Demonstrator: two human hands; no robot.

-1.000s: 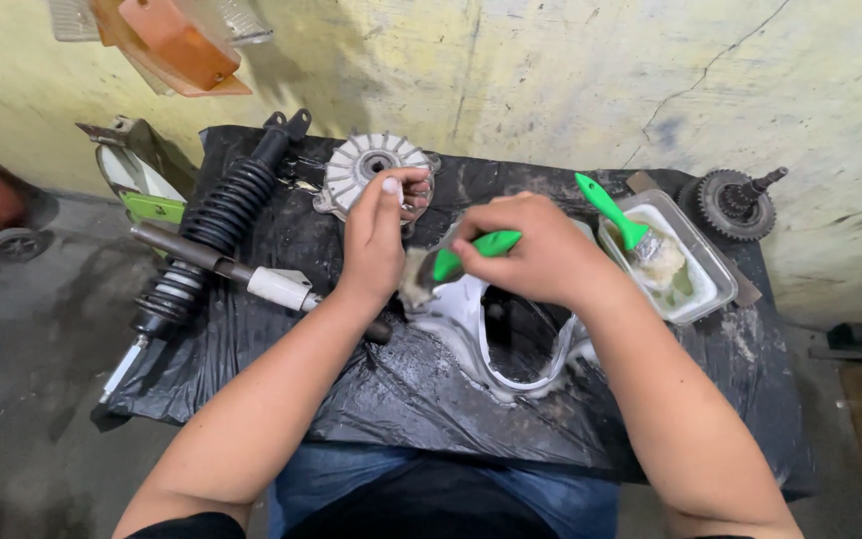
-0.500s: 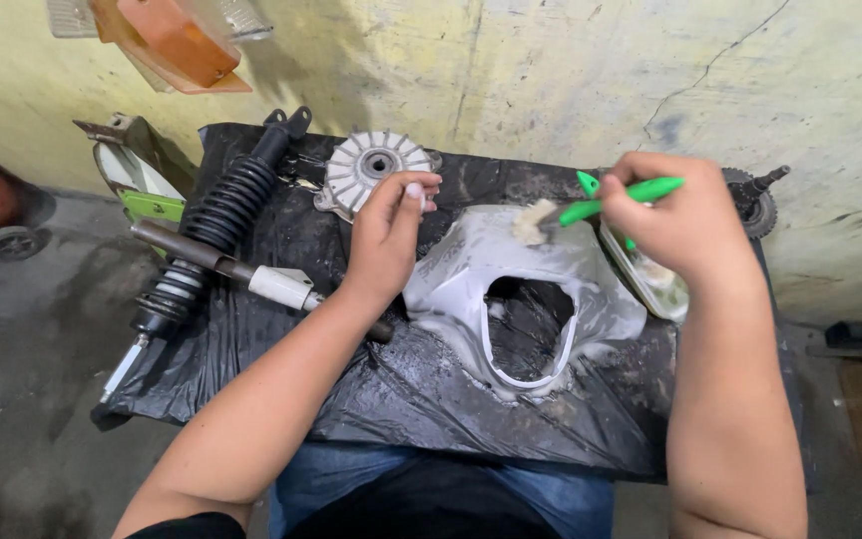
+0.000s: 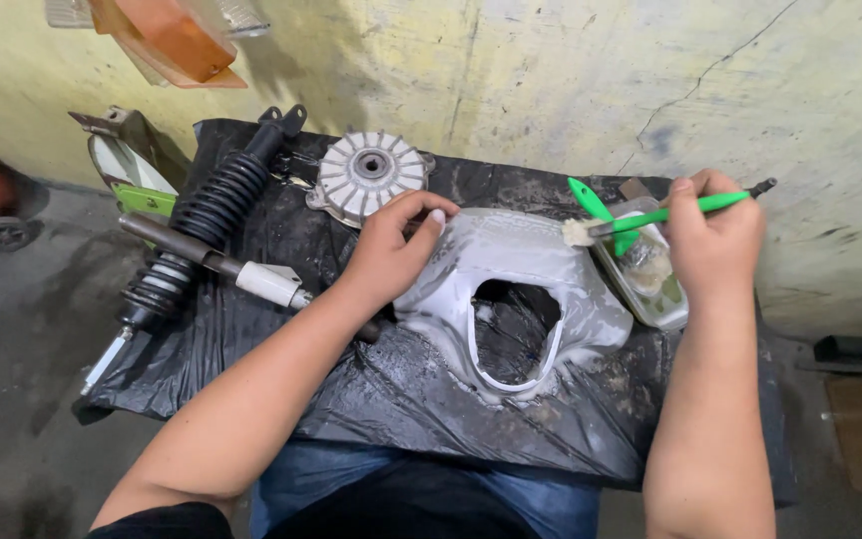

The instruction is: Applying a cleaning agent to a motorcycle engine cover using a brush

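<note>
My left hand (image 3: 391,245) rested on the upper left edge of the white plastic cover (image 3: 511,289), fingers curled over the rim and pressing down on it; the hand was partly closed, gripping the edge rather than lifting it. The cover lay flat near the middle of the surface (image 3: 351,399), which was draped in black plastic sheeting. It carried a wet, soapy film and had a large rounded opening in its middle, through which the sheeting showed.

My right hand (image 3: 715,245) was closed in a fist around the handle of a green brush (image 3: 665,213). The brush was held roughly level, its pale bristle end pointing left and sitting just above the upper right corner of the cover, over the near end of a small clear tray (image 3: 670,309). The tray stood just to the right of the cover and held cloudy liquid; a second green tool (image 3: 589,200) leaned in it.

Beyond my left hand, a round finned grey metal part (image 3: 369,178) lay near the wall. A black coil-spring shock absorber (image 3: 207,215) lay diagonally at the left of the surface, with a dark rod bearing a white sleeve (image 3: 269,282) across its lower part.
</note>
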